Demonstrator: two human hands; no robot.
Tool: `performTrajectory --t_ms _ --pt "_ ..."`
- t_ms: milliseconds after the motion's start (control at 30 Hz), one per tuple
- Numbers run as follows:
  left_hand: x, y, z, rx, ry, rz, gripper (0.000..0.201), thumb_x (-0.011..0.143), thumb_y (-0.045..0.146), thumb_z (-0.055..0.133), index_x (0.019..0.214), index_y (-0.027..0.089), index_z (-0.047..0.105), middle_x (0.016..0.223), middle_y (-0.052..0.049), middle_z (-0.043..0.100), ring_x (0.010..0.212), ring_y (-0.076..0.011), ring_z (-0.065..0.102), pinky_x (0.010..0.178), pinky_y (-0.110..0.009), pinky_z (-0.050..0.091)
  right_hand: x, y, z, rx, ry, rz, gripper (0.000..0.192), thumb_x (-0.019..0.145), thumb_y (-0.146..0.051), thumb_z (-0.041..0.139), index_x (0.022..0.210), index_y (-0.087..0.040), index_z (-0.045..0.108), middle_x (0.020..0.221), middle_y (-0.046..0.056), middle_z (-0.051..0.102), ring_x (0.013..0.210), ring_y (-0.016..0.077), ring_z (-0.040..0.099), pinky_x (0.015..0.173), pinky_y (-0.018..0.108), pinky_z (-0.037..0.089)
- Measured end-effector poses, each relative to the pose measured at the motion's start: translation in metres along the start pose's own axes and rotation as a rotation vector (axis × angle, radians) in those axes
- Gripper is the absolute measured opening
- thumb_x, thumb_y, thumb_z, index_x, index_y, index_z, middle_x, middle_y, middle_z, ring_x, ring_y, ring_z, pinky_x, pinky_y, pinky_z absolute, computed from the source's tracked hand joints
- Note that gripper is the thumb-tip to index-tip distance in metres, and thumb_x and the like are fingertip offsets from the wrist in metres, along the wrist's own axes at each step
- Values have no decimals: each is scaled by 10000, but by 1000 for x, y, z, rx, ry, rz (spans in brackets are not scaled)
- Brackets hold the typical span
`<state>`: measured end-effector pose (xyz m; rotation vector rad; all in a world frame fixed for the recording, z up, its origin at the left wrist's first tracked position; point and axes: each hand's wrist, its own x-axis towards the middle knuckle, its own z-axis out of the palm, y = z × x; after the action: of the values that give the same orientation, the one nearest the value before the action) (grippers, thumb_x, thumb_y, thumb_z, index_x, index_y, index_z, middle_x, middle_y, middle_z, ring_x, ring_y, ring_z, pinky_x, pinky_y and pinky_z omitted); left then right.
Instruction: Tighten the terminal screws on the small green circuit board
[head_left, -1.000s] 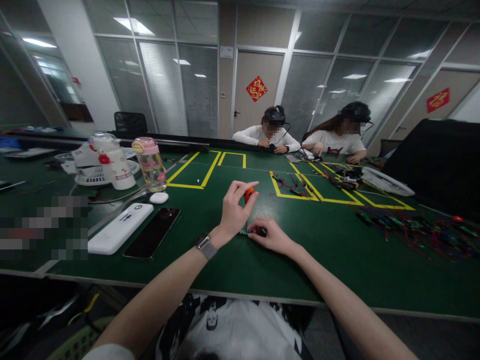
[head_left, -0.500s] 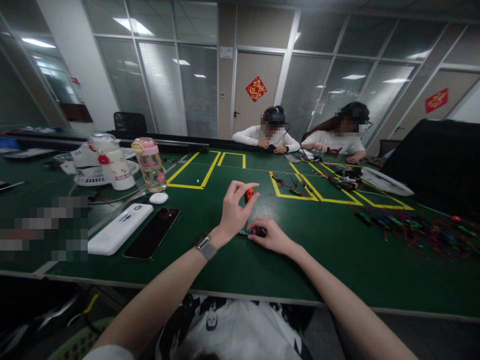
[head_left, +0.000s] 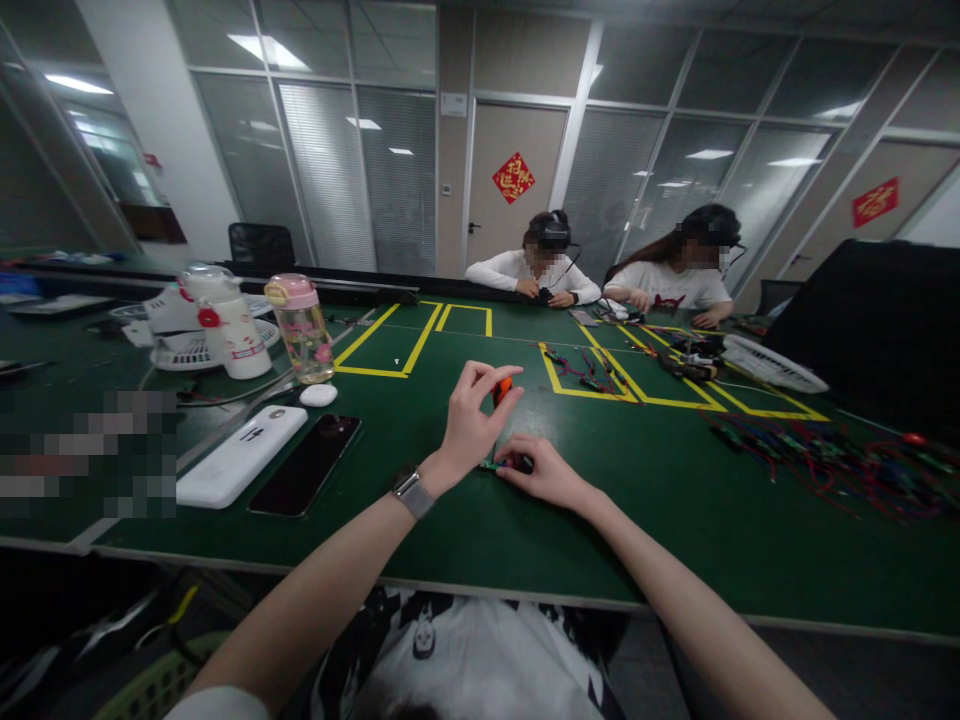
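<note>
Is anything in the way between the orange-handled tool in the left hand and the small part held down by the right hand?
Nothing visible: the left hand holds the orange tool directly above the small part pinned under the right hand.

The left hand (head_left: 471, 425) was raised with fingertips pinched together, wrist bent, while the right hand (head_left: 546, 472) lay low, fingers curled inward.

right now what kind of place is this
Likely an electronics assembly workroom in an office: a green work table marked with yellow tape, piles of coloured wires, and two other people working opposite before glass partition walls.
</note>
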<state>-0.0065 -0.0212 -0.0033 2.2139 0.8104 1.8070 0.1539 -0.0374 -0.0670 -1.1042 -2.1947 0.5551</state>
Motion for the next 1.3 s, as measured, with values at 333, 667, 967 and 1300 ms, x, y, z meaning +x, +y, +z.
performTrajectory --t_ms 333,667,967,1300 --pt "-1 0 0 0 23 2 215 905 219 563 1105 199 638 907 -29 576 827 -139 559 774 -273 475 0 0 0 -2 2 6 128 757 -145 690 882 -167 704 737 1 568 634 124 527 616 246 429" --pt "0 1 0 -69 -31 -11 287 948 196 477 1220 212 569 1008 -44 626 908 -148 589 828 -294 479 1 -2 -1 -11 -7 -1 94 796 -186 659 876 -156 699 734 11 578 622 123 525 600 245 421" --pt "-1 0 1 -59 -42 6 302 973 200 404 1214 223 586 1051 -57 592 976 -154 573 862 -300 471 0 1 0 -3 1 1 94 786 -180 669 873 -165 700 737 8 585 633 126 535 609 248 427" --pt "-1 -1 1 28 31 4 200 914 254 552 1083 223 656 919 -32 530 868 -151 551 800 -288 474 1 0 0 -7 -5 -2 92 790 -178 667 875 -164 701 733 5 574 632 125 528 607 247 420"
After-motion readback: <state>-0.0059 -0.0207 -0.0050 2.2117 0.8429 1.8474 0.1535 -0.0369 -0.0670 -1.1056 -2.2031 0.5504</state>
